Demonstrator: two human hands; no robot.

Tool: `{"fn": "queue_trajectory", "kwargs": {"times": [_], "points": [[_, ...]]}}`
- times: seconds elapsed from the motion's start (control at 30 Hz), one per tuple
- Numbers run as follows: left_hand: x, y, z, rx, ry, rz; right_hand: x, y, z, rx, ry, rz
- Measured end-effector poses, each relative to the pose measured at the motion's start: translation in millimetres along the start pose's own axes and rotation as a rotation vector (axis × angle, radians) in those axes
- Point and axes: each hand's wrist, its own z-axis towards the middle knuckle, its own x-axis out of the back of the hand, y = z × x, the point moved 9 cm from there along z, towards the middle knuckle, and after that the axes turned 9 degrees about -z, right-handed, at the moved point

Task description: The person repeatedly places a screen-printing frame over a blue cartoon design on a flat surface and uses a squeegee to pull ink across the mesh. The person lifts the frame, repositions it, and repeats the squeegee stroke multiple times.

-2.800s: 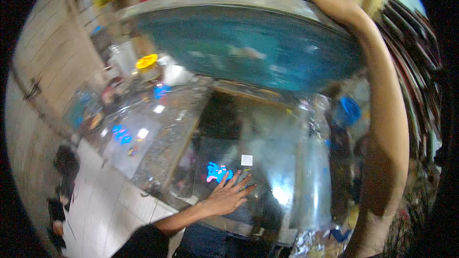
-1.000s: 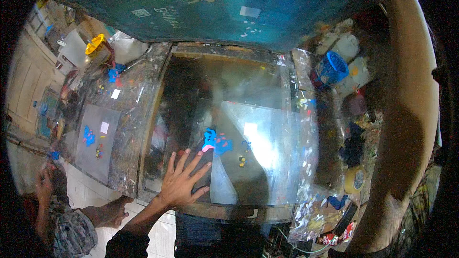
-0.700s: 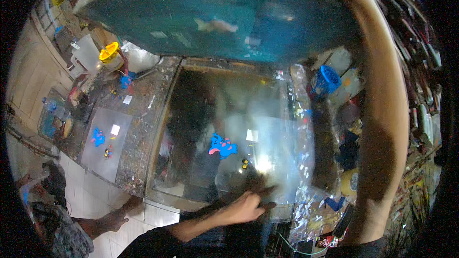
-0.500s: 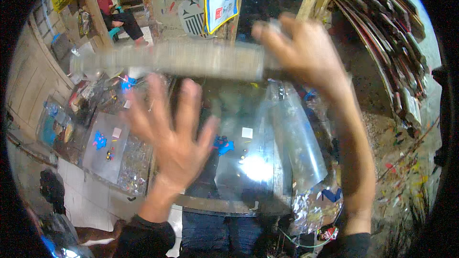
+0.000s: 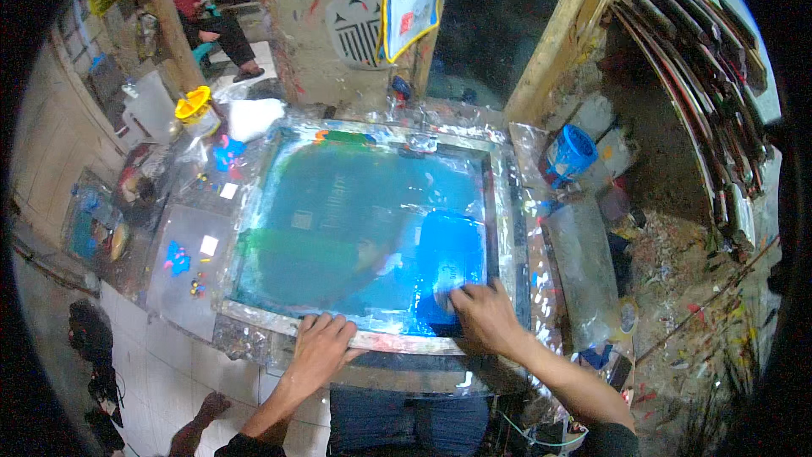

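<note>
A screen-printing frame lies flat on the table before me, its mesh greenish on the left and wet blue on the right. My left hand is closed over the near rail, fingers on top. At the near right of the mesh, my right hand has its fingers curled down and pressed together, slightly blurred. Whatever it grips is hidden beneath the fingers. A bright blue rectangular patch shows just beyond that hand.
Left of the frame are a clear sheet with small blue cut-outs and a yellow-rimmed tub. A blue bucket stands at the right. Stacked boards lean by the far-right wall. A seated person is at the far left.
The frame, raised and seen edge-on before, now lies flat on the table. My left hand went from spread in the air to its near rail; my right came down onto the mesh.
</note>
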Motion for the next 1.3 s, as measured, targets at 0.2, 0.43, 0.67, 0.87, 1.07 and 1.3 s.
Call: {"fn": "queue_trajectory", "kwargs": {"times": [0.2,0.43,0.67,0.87,1.07,1.3], "points": [[2.1,-1.7,6.2,0.02,-0.062,-0.035,6.4,89.9,97.2,-0.076,0.129,0.113],[-3.4,-12.0,2.1,0.081,-0.12,-0.041,-5.2,38.3,40.5,0.009,0.089,0.13],[7.5,-3.3,5.2,0.126,0.017,-0.052,-15.6,-20.9,-13.6,0.008,-0.153,0.111],[75.1,23.3,11.2,-0.062,0.174,0.022,66.6,-40.9,-42.1,-0.296,0.384,-0.097],[38.8,117.1,48.5,0.119,0.158,-0.406,202.9,-25.0,-16.5,-0.217,0.77,-0.194],[-101.5,148.2,102.8,0.057,-0.424,-0.862,345.4,61.6,64.5,-0.246,0.762,-0.143]]}}
